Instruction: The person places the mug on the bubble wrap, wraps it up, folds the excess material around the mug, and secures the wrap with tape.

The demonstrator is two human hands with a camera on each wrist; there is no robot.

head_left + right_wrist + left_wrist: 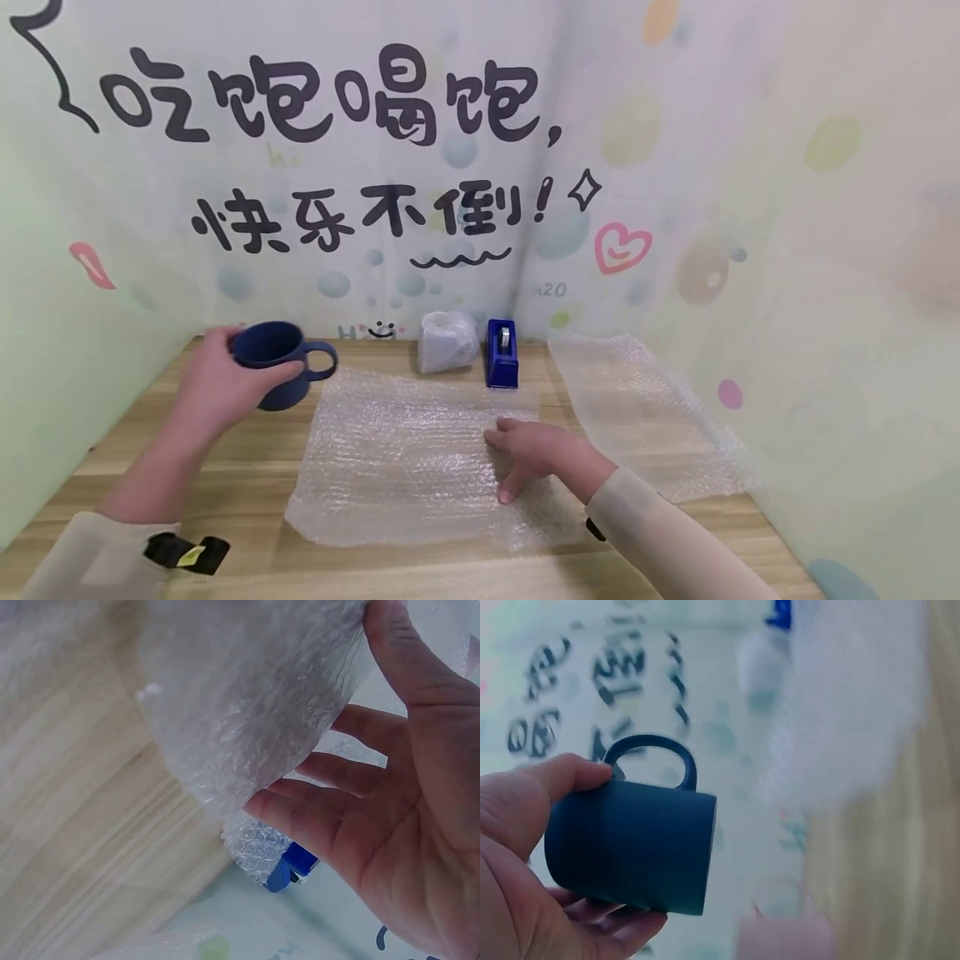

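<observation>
Mug (268, 343) aloft above table (251, 479), beside upper-left corner of bubble-wrap sheet (405, 458); pinched round its body by left hand (221, 379), no finger through handle. Right hand (531, 450) spread, fingertips against sheet. Likeliest trouble: mug slipping, from smooth-looking wall and handle unused; next, sheet skidding or curling, from too light a touch. Only in head view: mug's opening. Only in left wrist view: fingertips round far wall. Clearest in right wrist view: sheet's edge at fingertips, thumb well apart.

One mug (634, 844), dispenser (502, 368), bundle (447, 343); two plastic sheets (408, 462) (645, 417)
</observation>
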